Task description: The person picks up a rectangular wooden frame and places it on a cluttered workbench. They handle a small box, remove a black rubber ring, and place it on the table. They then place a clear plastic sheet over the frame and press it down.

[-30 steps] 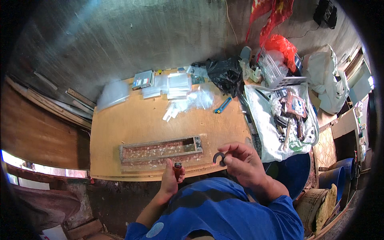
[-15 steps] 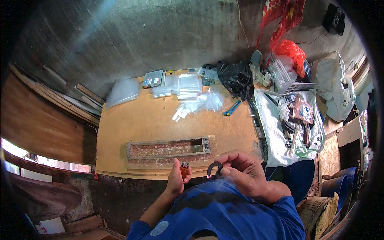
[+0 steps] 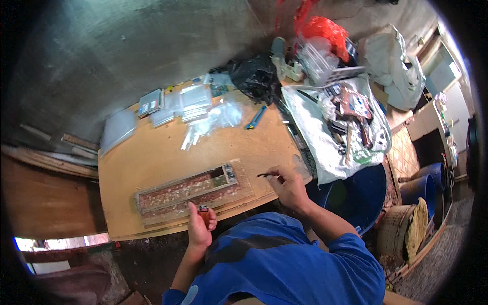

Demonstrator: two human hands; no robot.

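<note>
My left hand (image 3: pixel 199 227) is closed around a small orange lighter (image 3: pixel 205 215), its dark metal top pointing up, just off the table's front edge. Between the thumb and fingers of my right hand (image 3: pixel 288 189) is a short, dark, curved piece of mosquito coil (image 3: pixel 264 175). It is seen nearly edge-on now, above the table's front right part. Between and beyond my hands lies a long narrow wooden frame (image 3: pixel 233 178) on a stained board, at the front of the wooden table (image 3: pixel 168 157).
Clear plastic bags (image 3: pixel 195 104) lie along the table's back, with a blue cutter knife (image 3: pixel 255 117) to their right. A black plastic bag (image 3: pixel 254 76) stands behind. On the right, a white sack (image 3: pixel 302 117) carries assorted tools, above a blue barrel (image 3: pixel 363 198).
The view has turned to the right. My right hand has moved away from the lighter with the coil piece, out over the table; a glowing tip was visible earlier. My left hand keeps the lighter.
</note>
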